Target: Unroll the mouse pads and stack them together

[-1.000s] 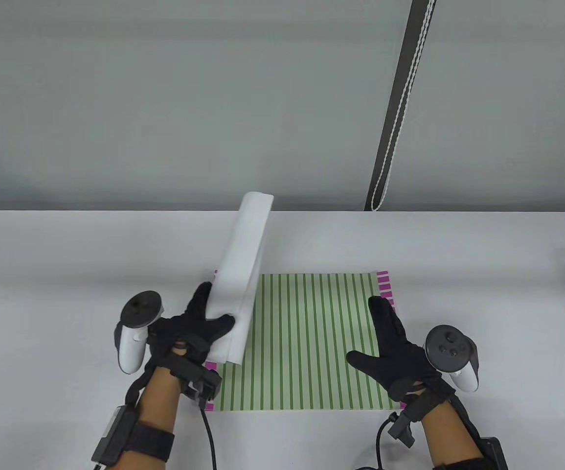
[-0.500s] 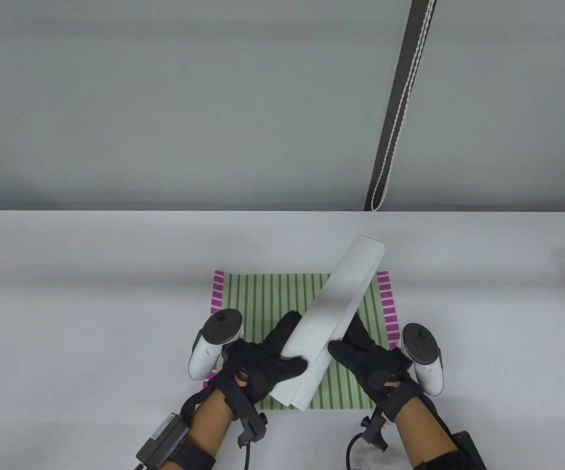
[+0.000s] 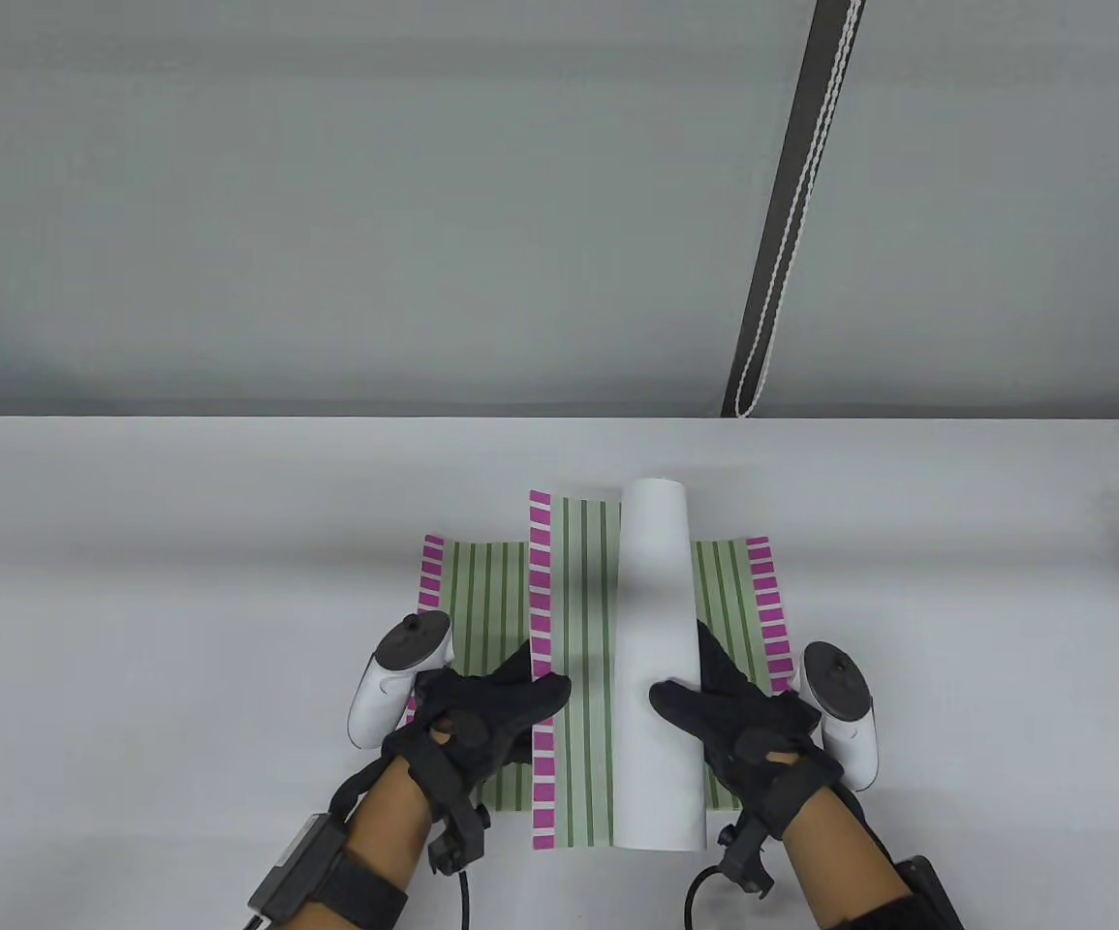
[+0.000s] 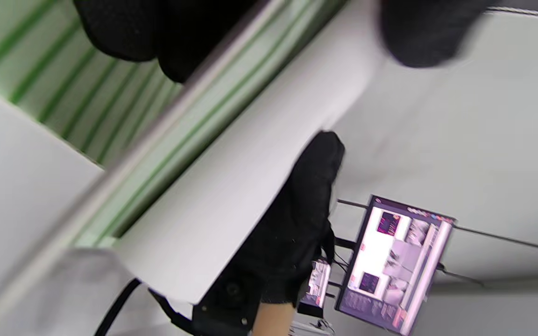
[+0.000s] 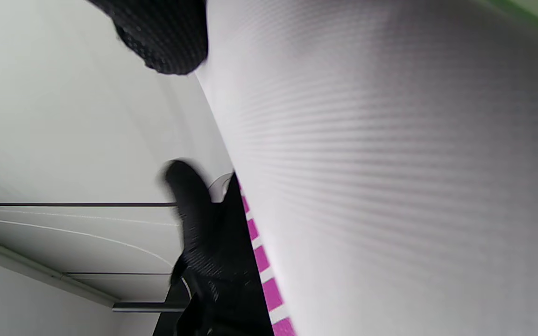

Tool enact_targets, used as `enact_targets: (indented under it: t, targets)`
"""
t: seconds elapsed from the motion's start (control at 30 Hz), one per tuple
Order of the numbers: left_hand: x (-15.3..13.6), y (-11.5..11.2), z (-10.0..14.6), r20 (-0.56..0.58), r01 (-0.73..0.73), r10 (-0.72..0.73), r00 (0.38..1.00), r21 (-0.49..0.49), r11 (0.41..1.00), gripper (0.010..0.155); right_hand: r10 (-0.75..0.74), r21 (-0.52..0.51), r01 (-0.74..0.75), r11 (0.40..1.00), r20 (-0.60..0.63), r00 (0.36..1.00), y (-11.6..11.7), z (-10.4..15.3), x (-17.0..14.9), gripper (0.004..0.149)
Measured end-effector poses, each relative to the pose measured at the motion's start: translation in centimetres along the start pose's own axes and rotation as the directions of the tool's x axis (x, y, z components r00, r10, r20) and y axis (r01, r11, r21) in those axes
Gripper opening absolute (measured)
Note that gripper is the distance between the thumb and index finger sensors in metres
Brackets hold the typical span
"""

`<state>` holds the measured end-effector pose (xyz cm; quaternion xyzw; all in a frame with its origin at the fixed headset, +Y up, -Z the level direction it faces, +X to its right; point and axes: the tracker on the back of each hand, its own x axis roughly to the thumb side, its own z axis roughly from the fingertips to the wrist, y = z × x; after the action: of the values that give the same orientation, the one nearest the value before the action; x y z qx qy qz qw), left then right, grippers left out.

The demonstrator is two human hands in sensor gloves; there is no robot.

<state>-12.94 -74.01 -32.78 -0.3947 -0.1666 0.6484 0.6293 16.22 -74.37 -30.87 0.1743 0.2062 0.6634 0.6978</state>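
Green-striped flat pad (image 3: 467, 581): lay fully unrolled on the white tabletop (image 3: 133, 581), magenta-blocked ends showing at left and right; this part of the job looked done.
Second pad (image 3: 574, 668): lay over the first, its opened strip showing the same green stripes and a magenta edge at its left; only partly unrolled.
White roll (image 3: 656, 668): the rest of the second pad, wound white side out, just right of the opened strip.
Left hand (image 3: 481, 722): grip flat on the magenta edge, fingers spread, pressing it down.
Right hand (image 3: 738, 722): grip on the roll's right flank, thumb across its top; wrapped, not clenched.
Remaining: by judgement, rolling out rightward, then squaring the pads into a stack.
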Motion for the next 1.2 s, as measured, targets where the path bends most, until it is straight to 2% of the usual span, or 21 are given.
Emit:
enact_targets:
  t: [0.1,0.2,0.37,0.53,0.63,0.8,1.07,1.2]
  targets:
    - [-0.4,0.2,0.0,-0.041,-0.006,0.009,0.999,0.076,0.997,0.071,0.008,0.041,-0.008,0.999,-0.009,1.0,0.3,-0.3,-0.2,0.094]
    - [0.1,0.2,0.1,-0.012,0.025,-0.024,1.0,0.088,0.996,0.065,-0.026,0.046,0.027,0.999,-0.024,0.999,0.0,-0.3,-0.8,0.094]
    - [0.9,-0.2,0.1,-0.012,0.083,-0.082,0.997,0.135,0.987,0.064,-0.059,0.028,0.06,0.998,-0.05,0.997,-0.7,-0.1,-1.5,0.092]
    - [0.9,-0.3,0.1,-0.018,0.087,-0.085,0.996,0.159,0.983,0.064,-0.062,0.06,0.065,0.996,-0.052,0.997,-0.6,0.0,-1.4,0.093]
    - [1.1,-0.7,0.1,-0.012,0.101,-0.1,0.995,0.162,0.982,0.064,-0.055,0.083,0.061,0.995,-0.07,0.996,-0.1,0.1,-1.2,0.102]
    - [1.7,-1.3,0.0,-0.014,0.155,-0.155,0.988,0.172,0.973,0.064,-0.025,0.027,0.028,0.999,-0.112,0.993,0.2,0.1,-1.8,0.11]
    - [1.4,-0.4,0.2,-0.022,0.144,-0.143,0.99,0.193,0.97,0.064,-0.07,-0.058,0.065,0.996,-0.101,0.992,-1.6,0.3,-2.6,0.099]
    - [1.3,-0.3,0.2,-0.015,0.125,-0.125,0.992,0.191,0.974,0.064,-0.112,-0.043,0.109,0.993,-0.082,0.99,-2.0,0.4,-3.1,0.094]
